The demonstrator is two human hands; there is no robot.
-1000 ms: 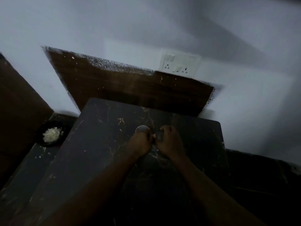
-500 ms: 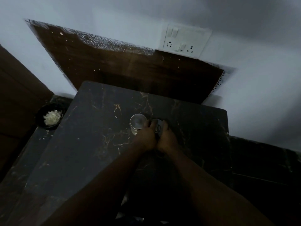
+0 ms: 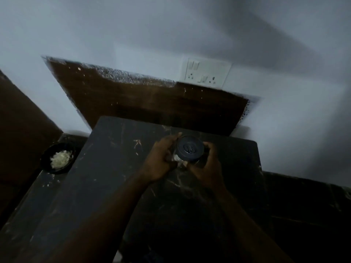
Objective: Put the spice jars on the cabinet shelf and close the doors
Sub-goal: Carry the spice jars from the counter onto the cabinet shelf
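Note:
A clear spice jar with a dark round lid (image 3: 190, 148) is held above the dark marble counter (image 3: 106, 168). My left hand (image 3: 161, 160) grips its left side, fingers curled round the glass. From the right, my right hand (image 3: 206, 168) curls round the jar, thumb near its base. Both hands hide most of the jar body, and the dim light obscures its contents. No cabinet shelf or doors show in the head view.
A black bowl with white bits (image 3: 58, 158) sits on the lower ledge at the left. A dark wooden board (image 3: 152, 107) leans against the white wall behind the counter, under a switch and socket plate (image 3: 206, 74). A brown panel (image 3: 20, 126) stands at the far left.
Both hands have come up off the counter with the jar, whose dark lid now faces the camera. The open-topped jar seen beside my left hand earlier is out of sight.

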